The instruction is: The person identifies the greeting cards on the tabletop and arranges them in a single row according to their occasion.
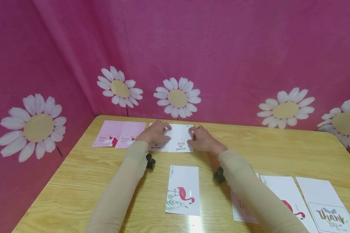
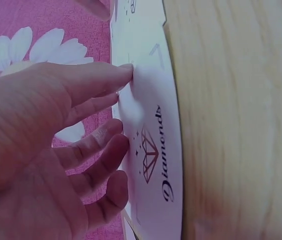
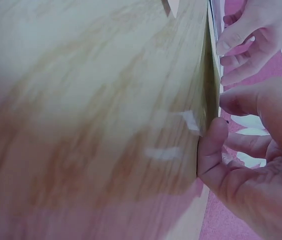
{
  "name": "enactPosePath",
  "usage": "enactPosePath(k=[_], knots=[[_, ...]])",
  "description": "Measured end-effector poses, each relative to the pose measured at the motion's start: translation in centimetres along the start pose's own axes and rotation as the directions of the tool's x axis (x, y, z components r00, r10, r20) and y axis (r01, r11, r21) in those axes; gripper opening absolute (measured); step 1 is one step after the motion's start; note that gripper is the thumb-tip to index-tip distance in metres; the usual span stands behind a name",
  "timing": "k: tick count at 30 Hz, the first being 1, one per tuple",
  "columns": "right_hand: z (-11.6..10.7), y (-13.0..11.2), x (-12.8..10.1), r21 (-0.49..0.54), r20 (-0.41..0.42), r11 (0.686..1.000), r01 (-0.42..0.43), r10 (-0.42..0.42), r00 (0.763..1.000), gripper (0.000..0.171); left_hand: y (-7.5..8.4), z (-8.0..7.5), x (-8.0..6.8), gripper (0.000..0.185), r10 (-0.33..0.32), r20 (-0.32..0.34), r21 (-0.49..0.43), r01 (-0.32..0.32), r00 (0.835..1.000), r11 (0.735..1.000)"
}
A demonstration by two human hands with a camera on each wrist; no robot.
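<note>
I have the bare left hand (image 1: pixel 155 132) over a white rectangular paper card with a printed diamond (image 2: pixel 153 145), its fingers spread apart and thumb tip touching paper. A matching white diamond card (image 1: pixel 179 132) lies just right of it, at the far side of the light wooden table (image 1: pixel 75 181). The bare right hand (image 1: pixel 205 139) is at that card's right edge, thumb and fingers apart; I can't quite tell whether they touch it. Pink rectangular cards (image 1: pixel 132 129) lie left, a white flamingo card (image 1: pixel 182 176) nearer.
</note>
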State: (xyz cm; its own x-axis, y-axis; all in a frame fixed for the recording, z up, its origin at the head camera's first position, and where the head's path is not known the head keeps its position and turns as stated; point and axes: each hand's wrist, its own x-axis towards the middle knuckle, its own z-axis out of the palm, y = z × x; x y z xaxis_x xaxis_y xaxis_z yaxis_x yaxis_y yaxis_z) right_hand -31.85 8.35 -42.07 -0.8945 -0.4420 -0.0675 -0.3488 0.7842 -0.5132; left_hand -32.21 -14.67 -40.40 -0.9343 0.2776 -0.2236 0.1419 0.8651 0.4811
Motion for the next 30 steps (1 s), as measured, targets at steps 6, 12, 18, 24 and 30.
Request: enactPosePath(k=[6,12,18,24,30], knots=[[0.1,0.3,-0.1,0.028,-0.027,0.999,0.036,-0.035,0.999,0.036,-0.1,0.0,-0.2,0.049,0.009,-0.031,-0.035,-0.01,0.999,0.999],[0.2,0.5,-0.4,0.082,-0.047,0.997,0.016,-0.012,0.999,0.056,-0.3,-0.3,-0.5,0.052,0.017,-0.077,-0.092,-0.024,0.997,0.995],[0.2,0.6,-0.6,0.096,-0.057,0.995,-0.003,0.009,0.998,0.05,-0.4,-0.3,-1.1,0.048,0.019,-0.038,-0.022,-0.02,0.999,1.0],[0.2,0.6,-0.6,0.08,-0.062,0.997,0.013,-0.008,0.998,0.054,-0.5,-0.1,-1.4,0.047,0.047,-0.019,0.001,-0.047,0.999,0.999],[0.4,0.7,-0.9,0.129,-0.069,0.992,0.013,-0.004,0.998,0.053,-0.5,-0.3,-1.8,0.046,0.047,-0.042,-0.043,-0.049,0.998,0.998]])
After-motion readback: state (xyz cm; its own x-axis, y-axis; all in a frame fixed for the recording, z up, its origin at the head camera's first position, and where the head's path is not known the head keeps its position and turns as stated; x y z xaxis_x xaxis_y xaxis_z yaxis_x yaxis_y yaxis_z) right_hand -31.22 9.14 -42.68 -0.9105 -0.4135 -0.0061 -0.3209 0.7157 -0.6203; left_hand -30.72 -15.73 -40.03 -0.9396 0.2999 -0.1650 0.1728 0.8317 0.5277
